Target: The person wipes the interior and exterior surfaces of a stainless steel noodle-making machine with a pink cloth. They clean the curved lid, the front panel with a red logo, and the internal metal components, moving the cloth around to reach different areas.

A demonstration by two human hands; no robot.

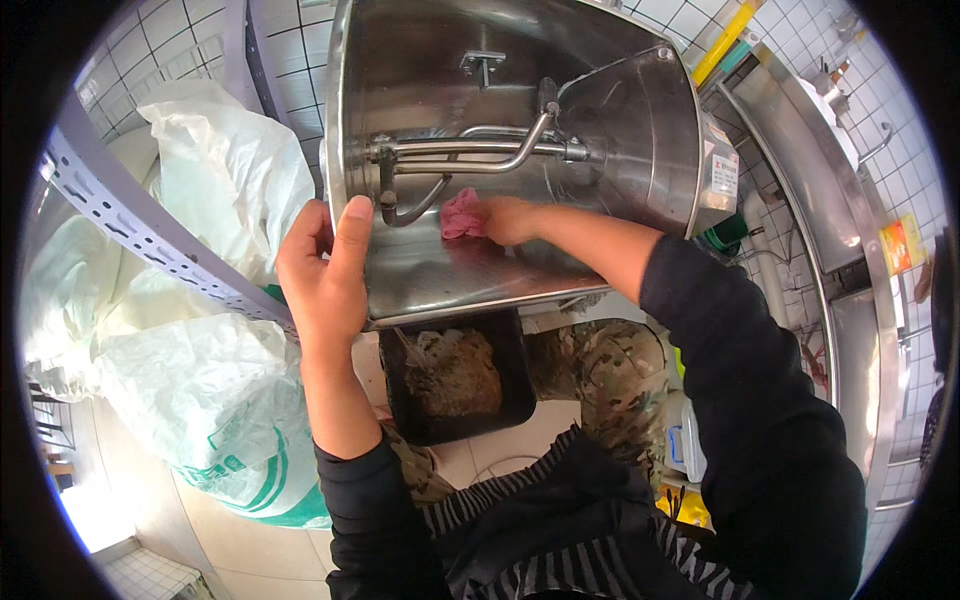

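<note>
One right-hand grip [508,220] bunched around pink cloth [462,214], left-hand grip [325,265] clasping steel tub [640,130] at its edge

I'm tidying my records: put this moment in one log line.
left hand: on tub edge | right hand: holding cloth inside tub | tray: below tub

We list: walls [170,45], white square tiles, dark grout; floor [240,510], large beige tiles; one perforated metal upright [150,226], pale lilac, at left; one stainless-steel sink unit [803,160], along the right; bright light [98,515], lower left.
</note>
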